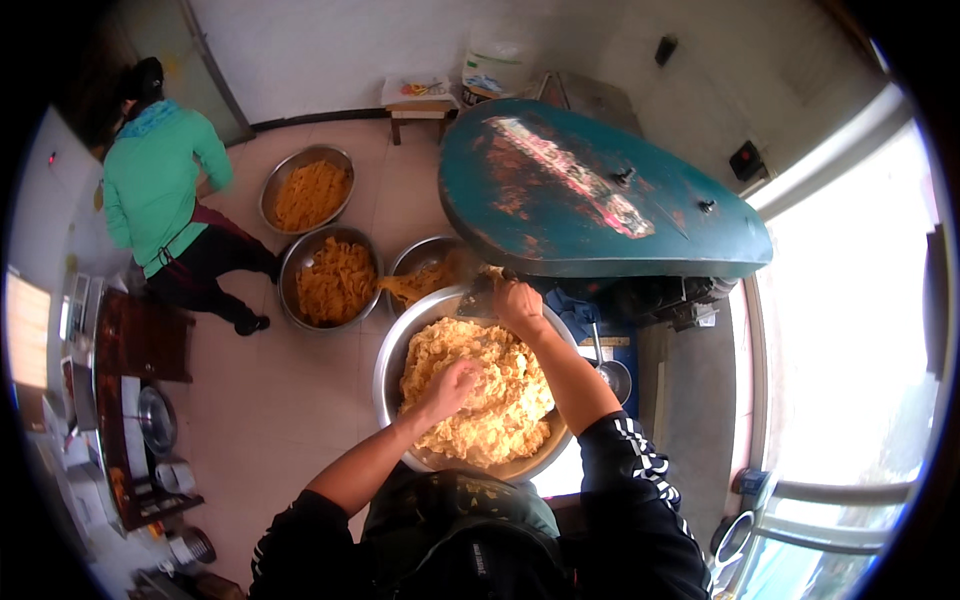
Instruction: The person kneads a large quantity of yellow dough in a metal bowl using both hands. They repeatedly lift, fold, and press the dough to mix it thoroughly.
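A wide steel basin (385, 375) heaped with pale yellow, crumbly dough (490, 410) stands right in front of me. Over the middle of the dough is my left hand (455, 387), its fingers bent inward; whether any dough is in them is too small to make out. At the basin's far rim, my right hand (519, 306) is closed by the machine's mouth, and a dark part at its fingertips is mostly hidden. Orange-yellow dough strips (407, 288) hang beside it into a smaller steel bowl (440, 243) behind the basin.
A green, worn machine cover (600, 190) juts out at the far right. Two steel bowls of orange strips (332, 280) (308, 195) sit on the tiled floor at left. A co-worker in a green top (165, 185) stands beyond them. A ladle (613, 380) lies right of the basin.
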Demonstrator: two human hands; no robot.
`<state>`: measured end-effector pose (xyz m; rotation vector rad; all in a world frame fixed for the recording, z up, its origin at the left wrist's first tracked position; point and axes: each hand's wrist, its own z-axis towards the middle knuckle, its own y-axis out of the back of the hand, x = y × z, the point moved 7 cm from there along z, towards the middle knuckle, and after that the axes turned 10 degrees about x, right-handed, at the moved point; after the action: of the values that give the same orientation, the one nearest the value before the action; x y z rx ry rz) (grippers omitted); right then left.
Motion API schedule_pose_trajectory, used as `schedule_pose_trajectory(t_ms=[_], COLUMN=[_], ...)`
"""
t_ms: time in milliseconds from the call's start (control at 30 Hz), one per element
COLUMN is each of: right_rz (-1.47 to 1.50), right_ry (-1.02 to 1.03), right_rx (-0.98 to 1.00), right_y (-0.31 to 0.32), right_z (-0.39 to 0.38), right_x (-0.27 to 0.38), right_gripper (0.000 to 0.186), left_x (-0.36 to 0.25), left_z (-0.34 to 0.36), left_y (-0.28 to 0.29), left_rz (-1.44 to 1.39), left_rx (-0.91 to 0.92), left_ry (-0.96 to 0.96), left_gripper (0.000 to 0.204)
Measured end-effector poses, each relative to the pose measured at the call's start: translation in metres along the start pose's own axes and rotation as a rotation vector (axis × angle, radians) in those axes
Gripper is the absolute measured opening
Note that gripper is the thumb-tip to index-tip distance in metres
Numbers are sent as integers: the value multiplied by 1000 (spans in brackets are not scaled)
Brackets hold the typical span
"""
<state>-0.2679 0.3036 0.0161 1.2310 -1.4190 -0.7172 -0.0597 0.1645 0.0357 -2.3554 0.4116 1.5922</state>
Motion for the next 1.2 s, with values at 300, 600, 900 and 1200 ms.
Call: schedule_pose_trajectory(t_ms=[300, 600, 900, 1200], right_rz=[-178, -106, -84, 264], right_ry=[77, 129, 241, 77], right_rx=[122, 242, -20, -41], right_y=[-1, -3, 31, 86], right_z=[-1, -49, -45, -129], right_x=[22, 49, 25, -45], right_gripper=[40, 42, 32, 32], left_x=[4, 5, -54, -77], left_z=[18, 18, 91, 116], left_y=[20, 36, 46, -8], left_rz=[376, 9, 705, 1353], left_rx=[-40, 50, -233, -122], left_ry=[-161, 76, -344, -293], left_gripper=[17, 47, 73, 55])
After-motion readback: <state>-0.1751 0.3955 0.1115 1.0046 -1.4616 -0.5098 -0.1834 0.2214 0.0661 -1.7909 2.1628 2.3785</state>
